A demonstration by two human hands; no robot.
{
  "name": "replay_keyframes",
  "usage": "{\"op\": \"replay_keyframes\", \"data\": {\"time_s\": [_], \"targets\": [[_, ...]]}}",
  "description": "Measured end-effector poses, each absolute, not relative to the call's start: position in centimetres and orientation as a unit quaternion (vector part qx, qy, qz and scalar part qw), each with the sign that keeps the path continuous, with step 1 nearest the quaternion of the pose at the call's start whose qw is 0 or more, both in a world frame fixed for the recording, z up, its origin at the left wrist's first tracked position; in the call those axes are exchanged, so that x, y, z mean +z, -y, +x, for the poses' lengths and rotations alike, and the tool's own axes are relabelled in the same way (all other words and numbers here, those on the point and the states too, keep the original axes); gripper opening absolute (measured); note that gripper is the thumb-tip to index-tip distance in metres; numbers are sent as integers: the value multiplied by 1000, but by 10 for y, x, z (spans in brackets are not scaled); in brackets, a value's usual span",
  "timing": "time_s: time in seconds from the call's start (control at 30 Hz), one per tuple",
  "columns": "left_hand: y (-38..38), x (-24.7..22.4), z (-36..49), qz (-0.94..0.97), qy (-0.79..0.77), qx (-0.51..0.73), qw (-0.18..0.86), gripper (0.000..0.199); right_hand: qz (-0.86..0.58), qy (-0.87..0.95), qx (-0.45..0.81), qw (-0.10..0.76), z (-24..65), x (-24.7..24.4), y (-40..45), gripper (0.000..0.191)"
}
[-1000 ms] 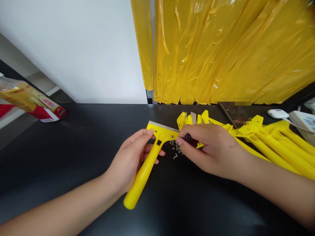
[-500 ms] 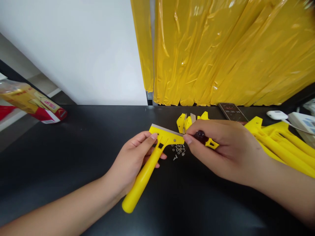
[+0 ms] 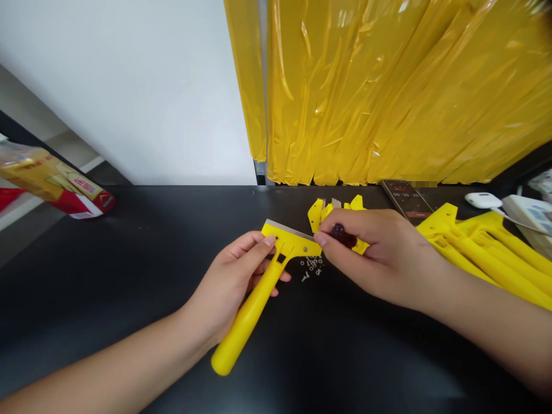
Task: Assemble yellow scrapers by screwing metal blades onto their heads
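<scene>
My left hand point(image 3: 235, 267) grips a yellow scraper point(image 3: 248, 322) by its neck and head, thumb on the face beside an open hole. A thin metal blade point(image 3: 287, 230) lies along the scraper's top edge. One screw point(image 3: 305, 249) sits in the right side of the head. Closed in my right hand point(image 3: 379, 253) is a screwdriver with a dark, glossy handle point(image 3: 342, 234); its shaft is hidden. The right thumb and forefinger are pinched at the head's right corner; whether they hold a small part there I cannot tell. Loose screws and nuts point(image 3: 311, 264) lie behind the scraper.
Small yellow plates point(image 3: 316, 214) lie beyond my right hand. Several yellow scraper handles point(image 3: 487, 247) are piled at the right. A phone point(image 3: 405, 198), a white earbud case point(image 3: 483, 200) and a power strip point(image 3: 528, 213) stand at the back right. A snack bag point(image 3: 60, 181) is at left.
My right hand has shifted slightly left with the screwdriver, and its handle has turned a little. The scraper stays almost still in my left hand.
</scene>
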State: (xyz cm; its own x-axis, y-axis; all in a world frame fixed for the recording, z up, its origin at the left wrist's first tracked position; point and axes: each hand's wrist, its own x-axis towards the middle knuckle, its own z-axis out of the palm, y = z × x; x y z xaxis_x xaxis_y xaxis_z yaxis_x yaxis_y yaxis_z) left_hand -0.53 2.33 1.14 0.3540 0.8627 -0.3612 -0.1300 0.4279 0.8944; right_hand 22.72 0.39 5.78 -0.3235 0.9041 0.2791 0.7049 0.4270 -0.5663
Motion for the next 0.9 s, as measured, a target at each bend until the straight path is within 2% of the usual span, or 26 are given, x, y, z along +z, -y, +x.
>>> {"op": "replay_keyframes", "data": {"time_s": [0.27,0.53,0.9], "targets": [[-23,9,-5,398,-452,339,722,19,-486,787,167,342,230,67,4,20],[-18,12,-2,387,-424,287,767,19,-455,721,154,500,227,73,18,14],[-12,12,-2,320,-368,216,846,16,-416,728,167,519,226,65,14,8]]}}
